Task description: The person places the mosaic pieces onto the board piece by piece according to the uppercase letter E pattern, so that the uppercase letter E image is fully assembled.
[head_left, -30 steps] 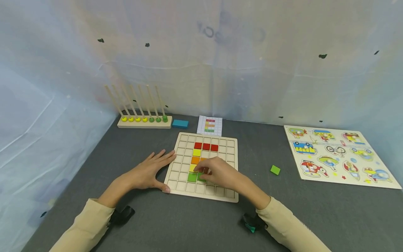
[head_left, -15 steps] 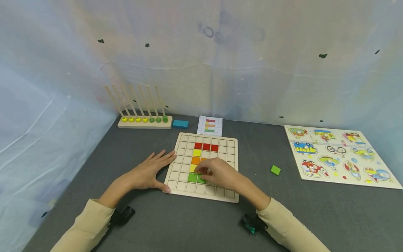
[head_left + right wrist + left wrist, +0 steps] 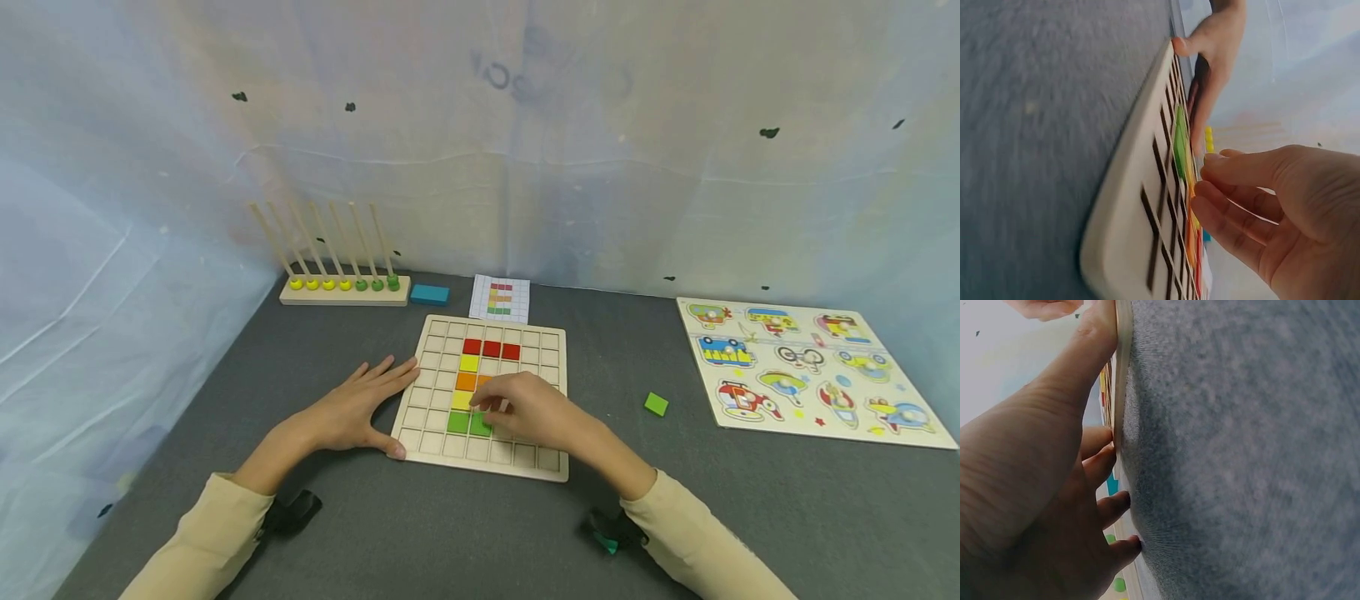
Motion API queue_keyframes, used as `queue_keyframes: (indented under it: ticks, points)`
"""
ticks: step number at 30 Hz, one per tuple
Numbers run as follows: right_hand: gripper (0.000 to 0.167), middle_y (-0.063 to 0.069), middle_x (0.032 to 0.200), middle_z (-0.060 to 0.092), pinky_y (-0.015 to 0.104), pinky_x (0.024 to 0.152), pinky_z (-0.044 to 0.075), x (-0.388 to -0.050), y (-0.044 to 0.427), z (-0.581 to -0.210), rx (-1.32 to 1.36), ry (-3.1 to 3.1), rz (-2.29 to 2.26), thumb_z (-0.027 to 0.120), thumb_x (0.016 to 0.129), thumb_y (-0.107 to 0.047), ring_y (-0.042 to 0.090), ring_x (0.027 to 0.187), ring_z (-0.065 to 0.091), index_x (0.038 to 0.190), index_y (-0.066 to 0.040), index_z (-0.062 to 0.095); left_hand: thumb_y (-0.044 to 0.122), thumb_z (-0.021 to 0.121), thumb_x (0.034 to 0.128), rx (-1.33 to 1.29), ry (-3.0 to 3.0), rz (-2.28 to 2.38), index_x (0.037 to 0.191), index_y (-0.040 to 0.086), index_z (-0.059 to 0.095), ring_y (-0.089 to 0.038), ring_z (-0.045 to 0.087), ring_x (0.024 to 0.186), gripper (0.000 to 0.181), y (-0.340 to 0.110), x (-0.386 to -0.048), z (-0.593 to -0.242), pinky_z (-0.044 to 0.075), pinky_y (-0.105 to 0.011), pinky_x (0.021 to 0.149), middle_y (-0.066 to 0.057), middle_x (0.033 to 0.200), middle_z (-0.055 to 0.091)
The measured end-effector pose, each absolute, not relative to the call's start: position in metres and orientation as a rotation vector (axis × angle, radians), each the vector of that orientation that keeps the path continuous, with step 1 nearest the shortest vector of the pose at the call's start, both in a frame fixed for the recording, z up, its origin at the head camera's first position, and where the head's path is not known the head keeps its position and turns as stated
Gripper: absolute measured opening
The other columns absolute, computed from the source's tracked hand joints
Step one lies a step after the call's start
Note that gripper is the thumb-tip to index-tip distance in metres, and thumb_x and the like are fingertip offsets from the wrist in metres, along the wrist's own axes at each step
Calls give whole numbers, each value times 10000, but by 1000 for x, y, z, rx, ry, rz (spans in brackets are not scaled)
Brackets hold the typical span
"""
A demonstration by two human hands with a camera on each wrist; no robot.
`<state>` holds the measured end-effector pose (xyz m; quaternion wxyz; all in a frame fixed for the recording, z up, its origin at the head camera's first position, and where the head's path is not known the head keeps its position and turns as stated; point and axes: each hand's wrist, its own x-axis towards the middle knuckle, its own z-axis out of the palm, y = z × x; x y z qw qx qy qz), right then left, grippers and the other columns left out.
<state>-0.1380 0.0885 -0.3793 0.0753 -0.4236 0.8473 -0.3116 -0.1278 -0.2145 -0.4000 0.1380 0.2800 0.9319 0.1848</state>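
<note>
A wooden grid board lies in the middle of the head view. Red tiles, yellow tiles, an orange tile and green tiles sit in its cells. My left hand has its fingers spread and touches the board's left edge with fingertips and thumb. Over the green tiles is my right hand, its fingers loosely bent; in the right wrist view nothing shows between thumb and fingers. This hand hides some of the cells beneath it.
A loose green tile lies right of the board. Behind stand a pattern card, a blue block and a peg abacus with upright rods. A vehicle puzzle board lies at the right.
My right hand has drawn slightly right, off the green tiles, so more of the second green tile shows. The left hand and the board have stayed in place.
</note>
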Motion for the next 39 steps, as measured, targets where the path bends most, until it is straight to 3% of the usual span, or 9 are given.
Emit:
queue_keyframes:
  ticks: [10,17,22,28,39]
  points:
    - [234,17,1024,708,293,728,548,-146,161,-378,-1037,2675,-920,709,891,-51,101,863,628,1125,-63,713,719,722,644,823,2702,538,1568,91,229,-402,115,1479,1221,-216,-128,-404,72,-634,1152,-101,1627,177]
    - [290,81,1043,691,395,750,552,-144,228,-376,-830,2854,-800,734,859,-31,228,919,643,1146,-31,700,745,698,650,820,2703,533,1572,102,223,-399,113,1480,1220,-215,-127,-406,75,-626,1155,-89,1630,171]
    - [325,116,1089,681,396,746,561,-140,264,-376,-738,2921,-732,743,852,-42,292,972,640,1171,-16,683,751,692,650,820,2705,519,1573,103,219,-398,107,1482,1222,-216,-129,-405,73,-627,1156,-88,1631,168]
    - [309,83,1060,700,360,721,548,-137,276,-383,-764,2939,-742,752,858,-92,256,937,649,1154,-24,693,744,699,650,812,2704,505,1571,97,220,-401,112,1480,1223,-217,-128,-402,76,-630,1154,-98,1629,170]
    - [305,43,981,703,355,718,555,-135,270,-382,-802,2936,-755,766,806,-2,208,872,655,1105,-19,709,767,674,655,823,2701,483,1575,106,205,-394,103,1483,1226,-217,-129,-403,77,-629,1154,-84,1633,155]
